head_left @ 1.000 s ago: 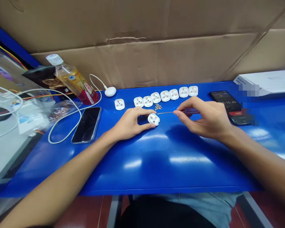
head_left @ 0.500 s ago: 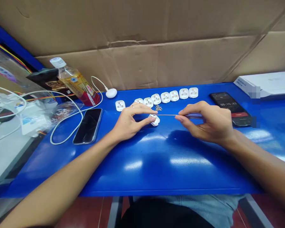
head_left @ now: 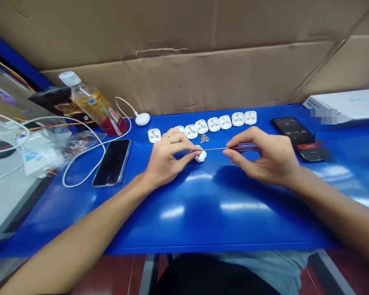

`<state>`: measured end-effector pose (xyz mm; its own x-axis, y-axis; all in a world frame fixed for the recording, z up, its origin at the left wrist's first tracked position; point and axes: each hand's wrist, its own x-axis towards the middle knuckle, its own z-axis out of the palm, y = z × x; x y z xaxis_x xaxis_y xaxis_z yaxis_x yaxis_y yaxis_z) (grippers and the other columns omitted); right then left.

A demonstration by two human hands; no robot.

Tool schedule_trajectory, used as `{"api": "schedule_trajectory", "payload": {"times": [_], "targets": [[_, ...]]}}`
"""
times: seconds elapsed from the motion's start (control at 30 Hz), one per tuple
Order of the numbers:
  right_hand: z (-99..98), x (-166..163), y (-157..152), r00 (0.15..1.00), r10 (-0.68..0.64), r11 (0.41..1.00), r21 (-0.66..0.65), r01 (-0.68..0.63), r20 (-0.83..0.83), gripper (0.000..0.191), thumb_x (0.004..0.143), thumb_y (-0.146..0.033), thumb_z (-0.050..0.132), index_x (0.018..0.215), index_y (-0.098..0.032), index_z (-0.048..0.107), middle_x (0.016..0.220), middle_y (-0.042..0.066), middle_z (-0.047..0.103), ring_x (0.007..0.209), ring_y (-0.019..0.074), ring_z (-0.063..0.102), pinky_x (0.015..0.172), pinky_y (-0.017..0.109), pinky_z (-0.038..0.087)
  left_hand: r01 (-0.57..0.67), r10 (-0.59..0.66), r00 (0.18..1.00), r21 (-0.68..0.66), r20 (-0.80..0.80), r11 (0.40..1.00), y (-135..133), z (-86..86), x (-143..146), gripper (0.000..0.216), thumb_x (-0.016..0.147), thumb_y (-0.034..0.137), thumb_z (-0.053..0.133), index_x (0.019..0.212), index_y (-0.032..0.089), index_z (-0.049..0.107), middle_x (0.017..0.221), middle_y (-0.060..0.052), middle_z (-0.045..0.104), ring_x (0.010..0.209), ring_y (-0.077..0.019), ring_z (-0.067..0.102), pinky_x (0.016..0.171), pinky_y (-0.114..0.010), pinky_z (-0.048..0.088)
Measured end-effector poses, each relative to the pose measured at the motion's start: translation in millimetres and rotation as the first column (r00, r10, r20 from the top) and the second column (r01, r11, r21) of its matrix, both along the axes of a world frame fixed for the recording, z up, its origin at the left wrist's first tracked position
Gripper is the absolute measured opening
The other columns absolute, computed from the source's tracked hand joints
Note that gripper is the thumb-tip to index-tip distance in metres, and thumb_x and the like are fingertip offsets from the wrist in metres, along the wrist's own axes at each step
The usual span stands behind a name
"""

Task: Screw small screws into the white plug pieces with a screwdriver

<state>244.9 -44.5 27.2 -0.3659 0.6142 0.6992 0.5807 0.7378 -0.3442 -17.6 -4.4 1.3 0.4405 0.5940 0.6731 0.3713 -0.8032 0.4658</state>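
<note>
My right hand (head_left: pixel 261 157) is closed round a screwdriver (head_left: pixel 246 147) with a see-through, purplish handle. Its thin shaft points left, nearly level, to the fingertips of my left hand (head_left: pixel 170 155). There, thumb and forefinger are pinched together at the tip, and whatever sits between them is too small to make out. Just under the tip is a small white plastic housing (head_left: pixel 201 155) on the blue table, partly covered by my left fingers. A small heap of screws (head_left: pixel 204 139) lies behind it. Further back stands a row of similar white housings (head_left: pixel 214 124) with brass-coloured parts inside.
On the left are a phone (head_left: pixel 112 163), a white cable (head_left: pixel 76 182), a drink bottle (head_left: pixel 100 106) and a round white device (head_left: pixel 142 119). A phone with a running timer (head_left: pixel 295 133) and a white box (head_left: pixel 347 106) lie at the right. Cardboard (head_left: pixel 184 78) walls off the back.
My left thumb has come up from the white housing and now meets the forefinger at the screwdriver's tip. My right hand and the screwdriver have shifted slightly left.
</note>
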Motion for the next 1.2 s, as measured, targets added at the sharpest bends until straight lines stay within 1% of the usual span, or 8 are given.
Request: {"api": "schedule_trajectory", "payload": {"times": [0.13, 0.27, 0.37, 0.47, 0.53, 0.67, 0.87, 1.2], "targets": [[-2.8, -1.6, -1.0, 0.997, 0.013, 0.996, -0.084, -0.019, -0.072, 0.007, 0.096, -0.024, 0.074, 0.099, -0.021, 0.068, 0.085, -0.001, 0.077, 0.063, 0.0123, 0.075, 0.065, 0.024, 0.065, -0.005, 0.006, 1.000, -0.012, 0.031, 1.000, -1.1, 2.4, 1.5, 0.006, 0.094, 0.030, 0.082, 0.097, 0.025, 0.084, 0.091, -0.003, 0.082, 0.089, -0.0213, 0.071, 0.088, -0.040, 0.051], [-4.2, -0.8, 0.4, 1.000, -0.012, 1.000, -0.029, 0.011, -0.026, 0.008, 0.094, -0.022, 0.075, 0.097, -0.022, 0.068, 0.083, -0.002, 0.078, 0.062, 0.0127, 0.075, 0.063, 0.023, 0.063, -0.001, 0.001, 1.000, -0.031, -0.012, 1.000, 0.4, 4.3, 0.8, 0.027, 0.087, 0.035, 0.089, 0.111, 0.024, 0.082, 0.110, -0.006, 0.082, 0.104, -0.0246, 0.073, 0.099, -0.043, 0.052], [-4.4, 1.9, 3.1, 0.998, -0.058, 0.998, 0.027, 0.057, 0.017, 0.009, 0.091, -0.018, 0.075, 0.093, -0.022, 0.067, 0.078, -0.002, 0.077, 0.061, 0.0146, 0.074, 0.057, 0.024, 0.060, -0.037, 0.023, 0.996, -0.150, -0.092, 0.988, 1.9, 2.7, -0.6, 0.048, 0.082, 0.041, 0.092, 0.124, 0.023, 0.078, 0.125, -0.009, 0.079, 0.116, -0.0280, 0.071, 0.106, -0.045, 0.052], [-5.0, 4.4, 5.8, 0.996, -0.078, 0.996, 0.041, 0.076, 0.048, 0.010, 0.088, -0.017, 0.076, 0.090, -0.021, 0.066, 0.073, -0.002, 0.076, 0.057, 0.0138, 0.072, 0.054, 0.024, 0.057, -0.070, 0.025, 0.987, -0.292, -0.156, 0.954, 3.1, -1.1, -2.3, 0.063, 0.078, 0.045, 0.094, 0.133, 0.021, 0.075, 0.127, -0.010, 0.079, 0.118, -0.0297, 0.069, 0.105, -0.044, 0.054], [-5.4, 5.4, 6.9, 0.995, -0.074, 0.997, 0.040, 0.071, 0.068, 0.010, 0.088, -0.017, 0.075, 0.088, -0.020, 0.066, 0.071, -0.003, 0.074, 0.056, 0.0132, 0.071, 0.053, 0.024, 0.055, -0.083, 0.018, 0.982, -0.342, -0.190, 0.936, 3.6, -2.8, -3.4, 0.060, 0.080, 0.045, 0.092, 0.133, 0.021, 0.076, 0.121, -0.009, 0.080, 0.115, -0.0293, 0.070, 0.102, -0.043, 0.055], [-5.9, 5.9, 7.2, 0.993, -0.069, 0.997, 0.041, 0.065, 0.095, 0.012, 0.087, -0.016, 0.075, 0.086, -0.021, 0.064, 0.069, -0.004, 0.073, 0.055, 0.0123, 0.070, 0.052, 0.023, 0.053, -0.079, -0.007, 0.973, -0.365, -0.230, 0.928, 3.8, -1.6, -4.5, 0.048, 0.087, 0.041, 0.087, 0.131, 0.023, 0.078, 0.113, -0.007, 0.080, 0.110, -0.0273, 0.070, 0.099, -0.041, 0.056], [-6.5, 6.7, 6.9, 0.991, -0.077, 0.996, 0.045, 0.073, 0.113, 0.011, 0.088, -0.018, 0.075, 0.087, -0.022, 0.065, 0.069, -0.004, 0.073, 0.056, 0.0127, 0.071, 0.053, 0.023, 0.053, -0.067, -0.018, 0.975, -0.370, -0.221, 0.927, 3.5, 0.7, -3.9, 0.048, 0.087, 0.040, 0.086, 0.132, 0.025, 0.078, 0.112, -0.008, 0.080, 0.110, -0.0275, 0.069, 0.100, -0.042, 0.055], [-6.6, 6.8, 7.0, 0.990, -0.094, 0.995, 0.040, 0.090, 0.105, 0.009, 0.089, -0.022, 0.072, 0.086, -0.025, 0.064, 0.069, -0.004, 0.074, 0.057, 0.0155, 0.071, 0.052, 0.027, 0.054, -0.049, -0.025, 0.981, -0.368, -0.192, 0.929, 5.0, -3.0, -4.9, 0.049, 0.086, 0.037, 0.088, 0.132, 0.026, 0.078, 0.111, -0.008, 0.080, 0.108, -0.0272, 0.068, 0.098, -0.042, 0.055]]}}
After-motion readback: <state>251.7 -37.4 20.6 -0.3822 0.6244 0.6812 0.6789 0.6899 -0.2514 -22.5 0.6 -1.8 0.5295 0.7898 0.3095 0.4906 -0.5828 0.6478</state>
